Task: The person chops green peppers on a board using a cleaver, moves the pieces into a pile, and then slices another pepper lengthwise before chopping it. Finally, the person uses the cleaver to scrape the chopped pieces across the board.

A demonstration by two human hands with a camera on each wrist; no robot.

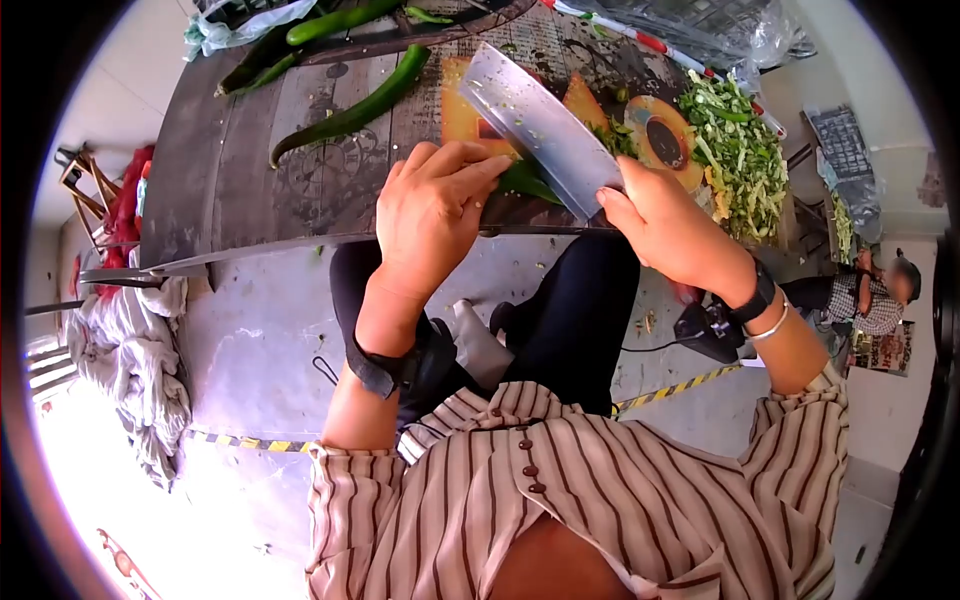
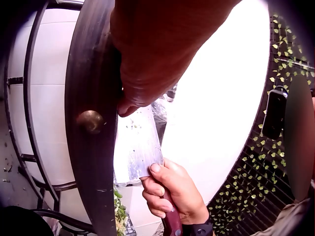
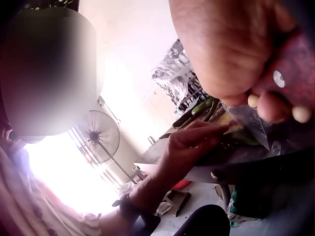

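Note:
A wide cleaver point(image 1: 540, 130) with green bits on its blade slants over the table's near edge. My right hand point(image 1: 675, 225) grips its red handle point(image 2: 172, 221), the thumb against the blade's base. Just left of the blade, my left hand point(image 1: 432, 210) holds a green pepper point(image 1: 527, 181) down with bent fingers; most of the pepper is hidden by the hand and blade. In the right wrist view the left hand point(image 3: 189, 147) reaches to the blade point(image 3: 248, 123). Chopped green pieces point(image 1: 735, 150) are heaped at the table's right.
A long green pepper point(image 1: 360, 115) lies on the dark table point(image 1: 230, 190) left of the hands, with more peppers point(image 1: 335, 22) behind it. Plastic bags point(image 1: 700, 30) lie along the far edge. Another person point(image 1: 875, 300) is at far right; a fan point(image 3: 96, 136) stands beyond the table.

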